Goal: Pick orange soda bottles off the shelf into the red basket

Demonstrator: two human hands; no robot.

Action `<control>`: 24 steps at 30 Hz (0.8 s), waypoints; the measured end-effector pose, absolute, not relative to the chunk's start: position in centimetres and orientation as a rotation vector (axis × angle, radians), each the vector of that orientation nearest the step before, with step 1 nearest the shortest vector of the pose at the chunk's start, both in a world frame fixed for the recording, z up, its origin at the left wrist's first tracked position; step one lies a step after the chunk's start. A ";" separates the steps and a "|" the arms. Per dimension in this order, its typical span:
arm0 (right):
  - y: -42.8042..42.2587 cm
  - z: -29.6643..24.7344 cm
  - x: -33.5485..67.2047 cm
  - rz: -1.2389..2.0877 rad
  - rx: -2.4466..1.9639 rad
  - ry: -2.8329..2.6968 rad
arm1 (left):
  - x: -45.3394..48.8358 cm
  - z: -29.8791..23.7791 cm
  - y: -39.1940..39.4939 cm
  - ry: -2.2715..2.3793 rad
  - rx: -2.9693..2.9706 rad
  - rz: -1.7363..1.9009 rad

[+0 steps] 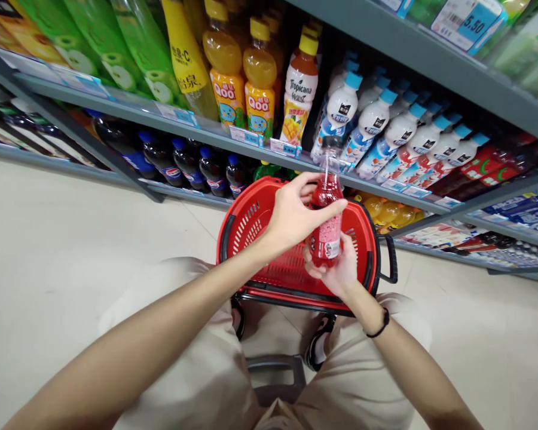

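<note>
Between my two hands a bottle of red drink (328, 230) with a dark cap and a pink label stands nearly upright. My left hand (293, 206) wraps round its upper part, thumb across the front. Lower down, my right hand (341, 269) cups its base from below; a dark band circles that wrist. Beneath the bottle sits a red shopping basket (260, 272) with black trim, its slotted inside partly hidden by my hands and the bottle.
Behind the basket runs a grey shelf (134, 113) with orange Qoo bottles (260, 83), a Tropicana bottle (299, 89) and white blue-capped bottles (341, 104). Pepsi bottles (186, 164) line the level below. A black basket handle (391, 260) sticks out at the right.
</note>
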State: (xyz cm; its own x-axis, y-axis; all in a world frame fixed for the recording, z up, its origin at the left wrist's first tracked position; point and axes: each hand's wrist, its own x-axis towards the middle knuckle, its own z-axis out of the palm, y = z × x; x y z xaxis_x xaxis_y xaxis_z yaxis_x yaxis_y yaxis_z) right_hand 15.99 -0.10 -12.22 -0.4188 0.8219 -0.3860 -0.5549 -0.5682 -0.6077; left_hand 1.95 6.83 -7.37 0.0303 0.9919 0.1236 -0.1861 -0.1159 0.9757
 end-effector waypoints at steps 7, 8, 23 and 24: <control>0.2 -11.6 16.5 2.108 -0.857 -0.410 | 1.3 -8.0 8.2 0.990 1.122 1.390; 0.2 -11.8 16.6 2.133 -0.840 -0.400 | 1.3 -8.1 8.1 0.967 1.119 1.376; -0.4 -14.0 17.2 2.289 -0.583 -0.515 | 1.4 -7.5 7.5 0.801 1.050 1.367; -0.3 -14.0 17.1 2.293 -0.573 -0.518 | 1.3 -7.6 7.6 0.815 1.052 1.380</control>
State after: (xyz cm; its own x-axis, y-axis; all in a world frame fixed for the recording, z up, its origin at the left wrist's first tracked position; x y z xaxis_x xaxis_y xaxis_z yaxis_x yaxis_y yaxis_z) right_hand 17.06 -0.31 -13.97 -0.6521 0.7152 -0.2515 -0.5376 -0.6702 -0.5117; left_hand 1.31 7.60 -7.59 0.0637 0.9896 0.1291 -0.3645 -0.0973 0.9261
